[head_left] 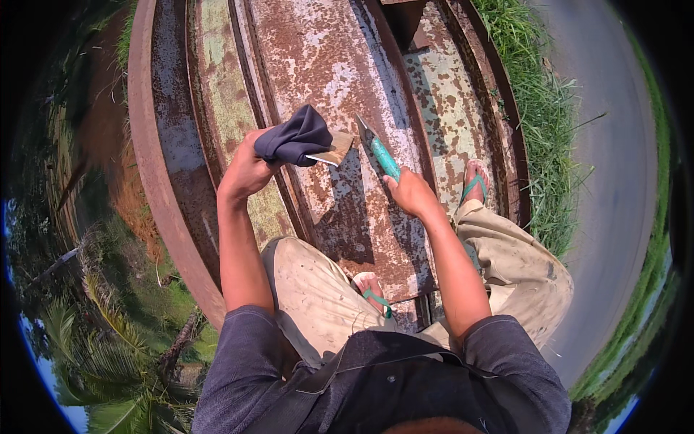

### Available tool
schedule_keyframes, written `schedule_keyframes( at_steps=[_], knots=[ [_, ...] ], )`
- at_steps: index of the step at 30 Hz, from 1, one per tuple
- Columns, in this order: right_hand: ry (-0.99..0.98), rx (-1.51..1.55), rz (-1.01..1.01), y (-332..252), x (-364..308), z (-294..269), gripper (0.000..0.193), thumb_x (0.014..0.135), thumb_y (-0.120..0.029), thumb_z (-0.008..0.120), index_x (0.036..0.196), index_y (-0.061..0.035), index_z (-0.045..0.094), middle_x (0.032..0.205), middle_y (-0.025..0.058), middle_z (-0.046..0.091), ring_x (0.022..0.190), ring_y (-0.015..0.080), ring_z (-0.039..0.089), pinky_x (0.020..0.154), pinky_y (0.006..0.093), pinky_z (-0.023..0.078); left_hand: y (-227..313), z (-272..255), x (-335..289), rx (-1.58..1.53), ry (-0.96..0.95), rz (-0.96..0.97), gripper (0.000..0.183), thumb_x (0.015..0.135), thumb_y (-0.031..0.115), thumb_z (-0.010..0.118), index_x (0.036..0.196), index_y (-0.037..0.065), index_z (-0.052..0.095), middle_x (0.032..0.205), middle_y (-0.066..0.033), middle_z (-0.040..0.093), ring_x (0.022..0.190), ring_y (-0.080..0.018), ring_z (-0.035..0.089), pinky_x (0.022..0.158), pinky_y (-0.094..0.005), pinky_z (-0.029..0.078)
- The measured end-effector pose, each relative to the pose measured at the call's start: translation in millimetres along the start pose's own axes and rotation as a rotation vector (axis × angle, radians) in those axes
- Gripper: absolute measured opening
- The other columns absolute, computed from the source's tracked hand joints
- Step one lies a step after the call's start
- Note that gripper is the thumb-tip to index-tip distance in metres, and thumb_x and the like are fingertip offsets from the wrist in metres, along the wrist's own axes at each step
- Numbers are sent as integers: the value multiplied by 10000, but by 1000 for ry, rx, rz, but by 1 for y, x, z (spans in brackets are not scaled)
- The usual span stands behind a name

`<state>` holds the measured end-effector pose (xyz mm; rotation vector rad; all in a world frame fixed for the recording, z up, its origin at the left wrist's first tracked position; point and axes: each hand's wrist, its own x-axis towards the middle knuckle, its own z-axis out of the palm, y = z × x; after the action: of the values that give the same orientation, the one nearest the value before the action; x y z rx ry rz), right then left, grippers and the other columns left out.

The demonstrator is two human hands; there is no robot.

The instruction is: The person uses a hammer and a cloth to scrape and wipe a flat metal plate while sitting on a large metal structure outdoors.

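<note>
Gripping on both sides here: the right hand is wrapped around a small tool, the left hand is closed on a bunched cloth, and the two hands are well apart. What a look on that tool! Teal handle, scuffed with paler patches, and a short dark blade narrowing to a sharp tip. The cloth is dark navy, folded and twisted, and out of its right side juts a flat brown piece with a pale, bright lower edge.

Now the direction: the tool's long axis runs on a slant, butt toward the right palm, tip away from the body and leaning left. That tip sits just right of the flat piece, with a gap between, all of it over the rusty metal with its flaking pale paint. The flat piece points rightward, toward the blade.

And the pose: both forearms reach forward from short dark sleeves, the left one nearly straight ahead with the wrist bent inward, the right one angling in toward the middle, thumb along the handle's near end.
</note>
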<state>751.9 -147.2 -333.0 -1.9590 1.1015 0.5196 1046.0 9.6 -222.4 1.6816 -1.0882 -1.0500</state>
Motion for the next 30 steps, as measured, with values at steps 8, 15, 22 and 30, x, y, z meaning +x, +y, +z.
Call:
schedule_keyframes(
  at_steps=[8, 15, 22, 30],
  knots=[
    [-79, 33, 13, 5, 3, -4, 530, 1009, -404, 556, 1155, 105, 579, 1022, 352, 682, 989, 495, 676, 878, 551, 521, 1, 29, -23, 141, 112, 153, 378, 745, -11, 683, 1117, -73, 667, 1110, -197, 726, 937, -290, 704, 925, -325, 504],
    [-42, 62, 22, 7, 3, 3, 520, 1009, -399, 558, 1141, 102, 593, 1026, 343, 686, 996, 484, 679, 878, 537, 527, -14, 14, 32, -203, 526, 184, 234, 938, 34, 718, 1166, -15, 701, 1071, -52, 743, 960, -135, 682, 898, -295, 529],
    [-14, 98, 22, 8, 2, 11, 509, 1005, -396, 566, 1129, 96, 605, 1008, 335, 690, 983, 479, 683, 879, 530, 530, -16, 1, 77, -219, 693, 173, 184, 950, 79, 713, 1132, 47, 712, 1018, -35, 735, 885, -126, 686, 780, -291, 548],
    [25, 190, -5, 16, 1, 23, 517, 999, -399, 567, 1112, 104, 602, 986, 353, 676, 969, 499, 671, 872, 543, 516, 2, -8, 52, 389, -38, 289, 378, 804, -18, 678, 1181, -50, 657, 1205, -167, 715, 1123, -246, 671, 1011, -322, 470]
  ],
)
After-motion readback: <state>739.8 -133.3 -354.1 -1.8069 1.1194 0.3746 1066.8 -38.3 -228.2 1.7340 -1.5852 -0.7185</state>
